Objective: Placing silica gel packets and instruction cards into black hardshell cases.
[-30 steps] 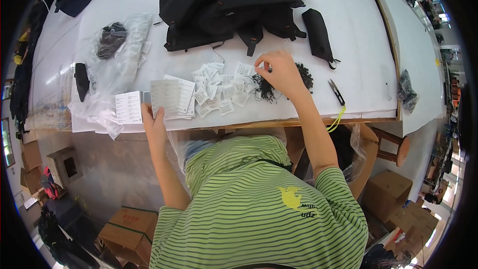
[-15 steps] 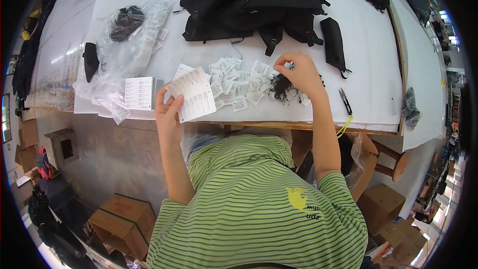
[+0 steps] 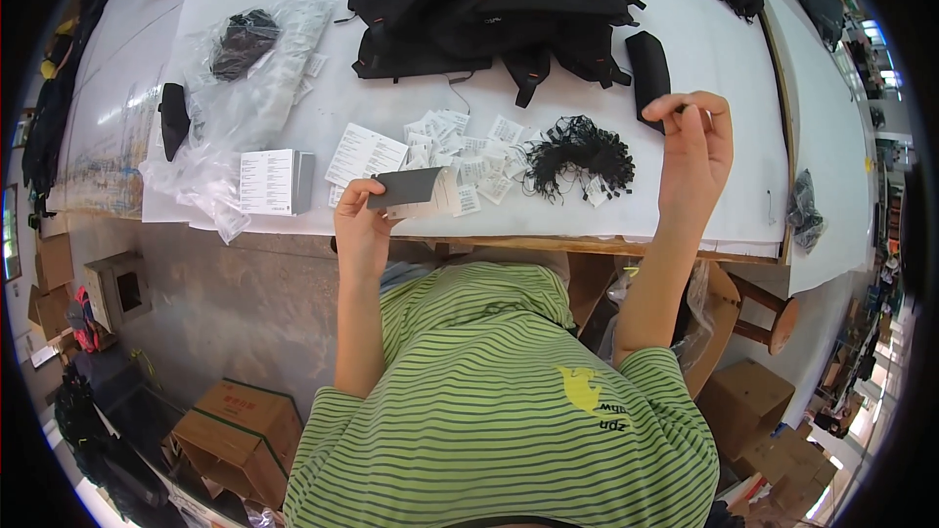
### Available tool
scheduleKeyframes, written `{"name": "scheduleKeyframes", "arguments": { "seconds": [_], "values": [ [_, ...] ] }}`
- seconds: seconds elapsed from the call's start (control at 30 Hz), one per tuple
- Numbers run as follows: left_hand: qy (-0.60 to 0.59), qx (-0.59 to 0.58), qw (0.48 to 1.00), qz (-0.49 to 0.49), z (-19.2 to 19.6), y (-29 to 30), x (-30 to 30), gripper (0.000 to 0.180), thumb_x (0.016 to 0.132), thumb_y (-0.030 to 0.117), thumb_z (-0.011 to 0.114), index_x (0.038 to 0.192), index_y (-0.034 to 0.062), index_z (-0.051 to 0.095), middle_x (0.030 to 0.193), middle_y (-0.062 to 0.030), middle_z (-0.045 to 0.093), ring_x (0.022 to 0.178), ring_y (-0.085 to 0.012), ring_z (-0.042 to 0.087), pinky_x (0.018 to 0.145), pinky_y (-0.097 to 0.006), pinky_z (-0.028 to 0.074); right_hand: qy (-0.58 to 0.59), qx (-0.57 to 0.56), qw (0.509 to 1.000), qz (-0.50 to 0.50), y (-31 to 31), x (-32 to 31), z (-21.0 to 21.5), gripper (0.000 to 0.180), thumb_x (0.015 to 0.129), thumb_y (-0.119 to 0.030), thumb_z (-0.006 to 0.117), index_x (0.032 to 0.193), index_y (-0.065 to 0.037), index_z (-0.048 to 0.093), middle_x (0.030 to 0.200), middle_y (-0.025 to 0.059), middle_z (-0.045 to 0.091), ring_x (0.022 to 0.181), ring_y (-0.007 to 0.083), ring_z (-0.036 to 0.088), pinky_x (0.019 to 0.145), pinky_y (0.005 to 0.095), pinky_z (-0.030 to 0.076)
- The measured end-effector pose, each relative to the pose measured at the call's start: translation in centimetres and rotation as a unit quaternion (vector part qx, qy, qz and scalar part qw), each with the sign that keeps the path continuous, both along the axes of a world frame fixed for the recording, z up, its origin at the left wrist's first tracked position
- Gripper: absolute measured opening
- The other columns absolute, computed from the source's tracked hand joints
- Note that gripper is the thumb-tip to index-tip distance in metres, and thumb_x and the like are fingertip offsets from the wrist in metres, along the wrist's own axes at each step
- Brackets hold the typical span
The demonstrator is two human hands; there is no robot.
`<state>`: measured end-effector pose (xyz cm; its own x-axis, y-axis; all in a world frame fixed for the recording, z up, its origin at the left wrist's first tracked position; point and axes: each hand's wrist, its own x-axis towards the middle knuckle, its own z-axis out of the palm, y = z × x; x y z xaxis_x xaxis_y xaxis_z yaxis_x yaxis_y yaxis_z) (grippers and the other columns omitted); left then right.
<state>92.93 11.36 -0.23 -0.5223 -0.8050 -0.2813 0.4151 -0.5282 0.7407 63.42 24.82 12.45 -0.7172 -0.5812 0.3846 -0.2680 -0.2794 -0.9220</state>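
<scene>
Hands, 2, bare. Left hand (image 3: 360,225): thumb and fingers closed on 1 dark card (image 3: 403,190), a pale part showing at its right end; the card is held above the near edge of the tabletop (image 3: 364,106), in front of the loose cards. Right hand (image 3: 698,142): raised at the right, fingers curled toward the thumb; whether anything is pinched there cannot be told. In view it overlaps the lower end of 1 black pouch (image 3: 648,68); contact cannot be told. Loose cards (image 3: 364,152), white, printed, lying just behind the dark card. Labels (image 3: 468,158), small, white, in a spread heap right of the loose cards. Cords (image 3: 585,154), black, in a tangled bunch beside the labels, between them and the right hand. Stack (image 3: 269,183), 1, white printed cards, left of the left hand and apart from it. Plastic bag (image 3: 293,49), clear, crumpled, at the left, with 1 black bundle (image 3: 245,43) at it. Bags (image 3: 489,15), black, piled at the far side. Below, on the floor: 1 carton (image 3: 245,416), brown, at the left; 1 stool (image 3: 780,325), wooden, at the right.
</scene>
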Motion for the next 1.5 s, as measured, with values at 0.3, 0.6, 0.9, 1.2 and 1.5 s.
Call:
{"name": "scheduleKeyframes", "arguments": {
  "seconds": [0.3,0.6,0.9,1.2,1.5],
  "values": [
    [0.078,0.189,0.978,-0.038,0.6,0.2,-1.2,0.037,0.097,0.011,0.046,0.133,0.006,0.04,0.129,-0.0162,0.052,0.113,-0.025,0.057,0.092,-0.034,0.052,-0.22,0.149,0.957,0.117,5.0,3.4,-5.5,0.004,0.091,-0.007,0.055,0.091,-0.003,0.054,0.078,0.0077,0.062,0.076,0.0137,0.059,0.076,0.028,0.046],
    [-0.028,0.139,0.989,-0.027,0.9,1.5,-2.1,0.045,0.091,0.0,0.052,0.133,0.0,0.037,0.123,-0.0133,0.054,0.111,-0.0214,0.057,0.093,-0.034,0.05,-0.278,0.126,0.929,0.209,5.8,6.3,-5.6,0.004,0.091,-0.006,0.055,0.093,-0.002,0.054,0.081,0.0097,0.064,0.078,0.0151,0.06,0.076,0.0278,0.046],
    [-0.105,0.138,0.985,0.004,2.2,2.1,-2.1,0.046,0.093,0.002,0.05,0.136,-0.0052,0.034,0.124,-0.014,0.053,0.112,-0.0211,0.056,0.092,-0.035,0.048,-0.275,0.28,0.911,0.128,5.6,3.0,-6.9,0.01,0.092,-0.015,0.057,0.092,-0.005,0.057,0.077,0.0077,0.063,0.054,0.0066,0.05,0.052,0.0188,0.039],
    [-0.151,0.092,0.984,-0.023,1.4,2.4,-2.8,0.05,0.093,0.005,0.052,0.139,-0.005,0.034,0.128,-0.0115,0.052,0.115,-0.0182,0.053,0.092,-0.031,0.045,0.236,0.432,0.871,-0.018,5.5,5.8,-10.9,0.015,0.082,-0.014,0.064,0.096,-0.012,0.061,0.09,0.0068,0.053,0.067,0.0246,0.056,0.061,0.0353,0.046],
    [-0.137,0.073,0.986,-0.057,1.1,3.8,-3.6,0.054,0.095,0.013,0.053,0.143,0.0021,0.031,0.13,-0.0091,0.05,0.115,-0.0152,0.051,0.093,-0.029,0.044,0.24,0.477,0.831,0.158,3.0,8.0,-12.9,0.016,0.078,-0.011,0.067,0.087,-0.006,0.055,0.079,0.0065,0.053,0.069,0.0268,0.058,0.063,0.0361,0.046]
  ]
}}
